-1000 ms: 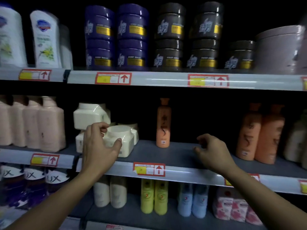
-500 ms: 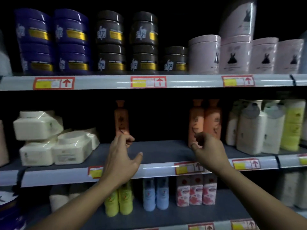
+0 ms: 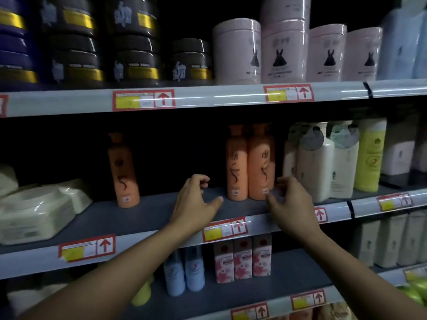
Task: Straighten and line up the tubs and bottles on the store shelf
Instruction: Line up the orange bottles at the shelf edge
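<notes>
On the middle shelf [image 3: 161, 218] a pair of orange bottles [image 3: 250, 162] stands upright side by side. A third orange bottle [image 3: 123, 172] stands alone further left. My left hand [image 3: 196, 202] hovers just left of the pair, fingers apart, holding nothing. My right hand [image 3: 288, 202] is at the base of the right bottle of the pair, fingers curled close to it; whether it touches the bottle I cannot tell. Cream tubs [image 3: 39, 209] lie stacked at the far left of the same shelf.
White and yellow bottles [image 3: 330, 160] stand right of the orange pair. The top shelf holds dark tubs [image 3: 136, 42] and pink canisters [image 3: 284, 49]. Below are blue bottles [image 3: 184, 273] and pink floral boxes [image 3: 242, 259]. Price tags [image 3: 225, 228] line the shelf edges.
The view has shifted right along the shelf. My left hand has left the cream tubs and moved toward the orange pair; my right hand has reached the pair's base.
</notes>
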The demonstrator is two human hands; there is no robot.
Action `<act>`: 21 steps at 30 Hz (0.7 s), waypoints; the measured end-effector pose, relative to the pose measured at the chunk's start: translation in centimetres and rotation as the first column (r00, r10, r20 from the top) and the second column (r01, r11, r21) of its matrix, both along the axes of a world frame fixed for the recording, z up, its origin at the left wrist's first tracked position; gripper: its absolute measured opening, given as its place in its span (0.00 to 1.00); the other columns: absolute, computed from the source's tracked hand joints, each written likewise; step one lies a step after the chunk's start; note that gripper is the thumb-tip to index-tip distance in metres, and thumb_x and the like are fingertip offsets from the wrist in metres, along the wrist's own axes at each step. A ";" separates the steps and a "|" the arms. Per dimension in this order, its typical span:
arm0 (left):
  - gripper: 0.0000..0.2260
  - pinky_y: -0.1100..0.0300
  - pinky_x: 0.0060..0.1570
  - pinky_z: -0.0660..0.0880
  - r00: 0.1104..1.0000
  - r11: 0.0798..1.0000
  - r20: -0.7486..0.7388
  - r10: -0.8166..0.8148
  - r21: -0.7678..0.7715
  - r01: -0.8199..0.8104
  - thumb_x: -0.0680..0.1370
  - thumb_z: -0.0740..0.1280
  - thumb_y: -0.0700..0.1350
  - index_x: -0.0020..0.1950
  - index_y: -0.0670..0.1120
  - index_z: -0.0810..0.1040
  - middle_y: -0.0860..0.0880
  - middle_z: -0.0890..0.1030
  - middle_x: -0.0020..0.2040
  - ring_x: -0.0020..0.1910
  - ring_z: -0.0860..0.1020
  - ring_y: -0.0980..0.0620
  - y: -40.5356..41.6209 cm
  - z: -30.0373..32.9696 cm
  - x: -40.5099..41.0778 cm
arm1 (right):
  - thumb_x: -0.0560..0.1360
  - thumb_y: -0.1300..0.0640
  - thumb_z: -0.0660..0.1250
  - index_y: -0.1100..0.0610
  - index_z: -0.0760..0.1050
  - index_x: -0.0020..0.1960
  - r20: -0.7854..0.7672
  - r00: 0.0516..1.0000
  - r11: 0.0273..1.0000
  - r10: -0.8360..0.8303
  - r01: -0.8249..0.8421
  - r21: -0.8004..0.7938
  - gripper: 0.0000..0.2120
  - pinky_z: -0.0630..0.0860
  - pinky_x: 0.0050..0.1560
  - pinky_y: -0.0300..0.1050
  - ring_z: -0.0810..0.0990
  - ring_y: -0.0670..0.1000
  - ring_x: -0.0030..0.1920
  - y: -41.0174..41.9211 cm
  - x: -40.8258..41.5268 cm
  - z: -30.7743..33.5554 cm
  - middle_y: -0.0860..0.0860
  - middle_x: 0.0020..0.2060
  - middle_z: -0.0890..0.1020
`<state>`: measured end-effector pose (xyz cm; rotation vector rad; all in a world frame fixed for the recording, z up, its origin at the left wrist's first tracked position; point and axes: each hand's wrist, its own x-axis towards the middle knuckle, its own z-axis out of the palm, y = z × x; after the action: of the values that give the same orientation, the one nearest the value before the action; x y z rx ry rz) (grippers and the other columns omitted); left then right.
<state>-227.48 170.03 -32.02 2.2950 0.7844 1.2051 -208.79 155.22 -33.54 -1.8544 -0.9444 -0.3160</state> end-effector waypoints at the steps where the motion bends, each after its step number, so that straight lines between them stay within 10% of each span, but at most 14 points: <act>1: 0.26 0.61 0.55 0.71 1.000 1.000 -0.009 -0.002 -0.012 0.002 0.75 0.77 0.50 0.69 0.50 0.72 0.51 0.76 0.63 0.58 0.74 0.55 0.2 0.0 0.8 | 0.76 0.51 0.72 0.56 0.72 0.68 -0.005 1.000 1.000 0.003 -0.003 0.003 0.24 0.75 0.59 0.50 0.79 0.56 0.61 0.1 0.4 -0.2 0.55 0.62 0.80; 11: 0.38 0.56 0.66 0.73 0.999 0.995 -0.037 -0.025 -0.093 0.021 0.73 0.78 0.54 0.78 0.48 0.65 0.48 0.74 0.73 0.69 0.74 0.49 2.3 0.0 7.1 | 0.75 0.50 0.70 0.54 0.69 0.70 0.016 1.000 0.999 0.019 -0.018 -0.044 0.26 0.77 0.59 0.54 0.80 0.58 0.61 3.3 2.0 -0.2 0.54 0.62 0.80; 21: 0.34 0.53 0.61 0.79 0.998 0.987 0.030 -0.047 -0.153 0.051 0.70 0.81 0.53 0.70 0.47 0.70 0.51 0.80 0.62 0.58 0.81 0.50 3.3 0.5 9.9 | 0.74 0.49 0.72 0.54 0.67 0.68 -0.036 0.999 0.998 0.011 -0.013 -0.061 0.27 0.78 0.57 0.54 0.81 0.59 0.60 5.4 3.1 0.9 0.54 0.61 0.82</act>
<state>-217.57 173.31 -31.50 2.1564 0.7790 1.1108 -205.70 160.66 -32.62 -1.9036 -0.9497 -0.2485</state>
